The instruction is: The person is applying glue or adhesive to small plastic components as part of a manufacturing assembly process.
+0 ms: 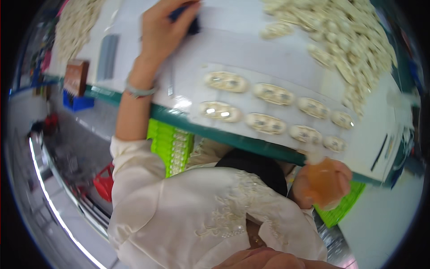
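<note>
- One table (233,18), spanning most of the top of the frame; treat its near edge as the working limit and keep drips on the tabletop side.
- Loose pile (345,36), upper right: cream parts heaped close to the sheet. I'd keep the two apart so nothing mixes.
- Sheet (245,99), right of centre: keep it flat and don't lean on it. It carries the eight pieces, two rows of four.
- Left hand (162,29), top centre, partly cut off by the frame: fingers bent, thumb folded in, seemingly pinching the blue thing. Exact contact is blurred. Light pinch should do.
- Right hand (344,178), lower right: wrapped around the bottle, below the sheet. Grip looks secure; squeeze gently, since the wall is probably soft.
- Bottle (324,179), lower right: orange, tilted a little, top end toward the sheet's lower right corner. Best kept fairly upright when not over the work.
- Blue thing (193,27), top centre: dark, probably cloth, can't confirm. Well apart from the bottle; keep it clean.
- Pieces (225,81): cream ovals with grey marks, gaps between neighbours. Work one at a time, don't nudge the spacing.
- Nozzle (315,157): pale, blurred, near the last pieces. Don't let it touch them.
</note>
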The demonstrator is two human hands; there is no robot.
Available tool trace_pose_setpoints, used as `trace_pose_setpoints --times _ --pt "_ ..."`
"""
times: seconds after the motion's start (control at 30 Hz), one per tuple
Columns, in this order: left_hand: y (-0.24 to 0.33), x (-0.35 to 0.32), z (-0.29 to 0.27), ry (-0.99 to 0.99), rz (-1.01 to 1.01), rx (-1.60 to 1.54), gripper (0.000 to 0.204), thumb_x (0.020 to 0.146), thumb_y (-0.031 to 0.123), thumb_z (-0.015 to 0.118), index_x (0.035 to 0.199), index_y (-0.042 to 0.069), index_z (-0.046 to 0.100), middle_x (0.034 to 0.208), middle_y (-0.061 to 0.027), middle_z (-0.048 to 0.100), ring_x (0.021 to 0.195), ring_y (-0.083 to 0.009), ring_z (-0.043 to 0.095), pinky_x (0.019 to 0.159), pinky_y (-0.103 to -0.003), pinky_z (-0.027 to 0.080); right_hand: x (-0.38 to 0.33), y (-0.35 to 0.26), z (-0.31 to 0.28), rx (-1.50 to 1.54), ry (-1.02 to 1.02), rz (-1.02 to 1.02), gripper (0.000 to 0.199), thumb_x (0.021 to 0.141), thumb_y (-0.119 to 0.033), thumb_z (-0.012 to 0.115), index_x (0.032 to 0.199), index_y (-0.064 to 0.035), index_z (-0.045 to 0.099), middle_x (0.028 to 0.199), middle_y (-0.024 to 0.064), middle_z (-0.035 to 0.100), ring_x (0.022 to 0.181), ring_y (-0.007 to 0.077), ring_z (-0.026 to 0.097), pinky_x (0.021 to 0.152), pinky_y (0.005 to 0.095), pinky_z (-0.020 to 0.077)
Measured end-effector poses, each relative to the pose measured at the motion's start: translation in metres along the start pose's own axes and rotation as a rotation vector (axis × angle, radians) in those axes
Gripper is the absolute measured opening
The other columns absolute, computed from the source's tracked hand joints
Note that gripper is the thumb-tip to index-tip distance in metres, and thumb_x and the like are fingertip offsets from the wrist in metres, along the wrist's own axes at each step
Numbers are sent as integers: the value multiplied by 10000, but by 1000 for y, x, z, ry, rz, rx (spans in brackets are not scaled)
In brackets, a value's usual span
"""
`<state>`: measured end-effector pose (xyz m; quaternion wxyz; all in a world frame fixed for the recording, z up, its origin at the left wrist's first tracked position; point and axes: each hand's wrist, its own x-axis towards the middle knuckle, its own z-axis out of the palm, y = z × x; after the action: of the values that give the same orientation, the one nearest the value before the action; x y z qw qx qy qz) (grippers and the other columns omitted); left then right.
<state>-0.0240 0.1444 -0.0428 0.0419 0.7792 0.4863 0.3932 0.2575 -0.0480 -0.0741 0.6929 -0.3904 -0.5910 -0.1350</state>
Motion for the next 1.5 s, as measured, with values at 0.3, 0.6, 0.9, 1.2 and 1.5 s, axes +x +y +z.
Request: trace_pose_setpoints --times 0.3,0.6,0.9,1.2,1.5 --pt "2 5 -5 113 192 -220 114 798 6 664 913 11 666 842 -131 663 736 -272 634 649 -326 500 -7 -31 33 543 -753 287 504 763 -39 759 1171 -4 465 1146 264 573 893 281 650 743 317 547" --pt "-3 2 -4 118 250 -247 89 804 22 649 892 8 653 844 -138 653 780 -297 628 677 -354 501 -11 -37 39 394 -734 306 565 718 -90 818 1163 -13 479 1127 247 564 946 281 630 773 301 541" --pt "-4 1 -2 66 227 -240 86 807 23 645 889 0 655 852 -137 655 794 -296 630 687 -355 504 -11 -35 32 435 -717 329 542 717 -57 809 1150 -11 486 1116 249 560 935 274 627 762 301 534" --pt "2 1 -5 17 176 -213 86 812 27 647 890 -6 662 850 -139 658 780 -292 630 676 -345 505 -13 -34 30 399 -736 323 534 720 -48 803 1147 -9 485 1115 252 560 902 280 630 756 316 540" --pt "10 2 -10 -1 138 -193 97 817 33 653 903 -10 666 834 -137 658 756 -284 629 657 -338 504 -17 -28 18 435 -599 315 513 727 -177 821 1096 -24 500 1068 202 560 900 247 616 755 292 528"
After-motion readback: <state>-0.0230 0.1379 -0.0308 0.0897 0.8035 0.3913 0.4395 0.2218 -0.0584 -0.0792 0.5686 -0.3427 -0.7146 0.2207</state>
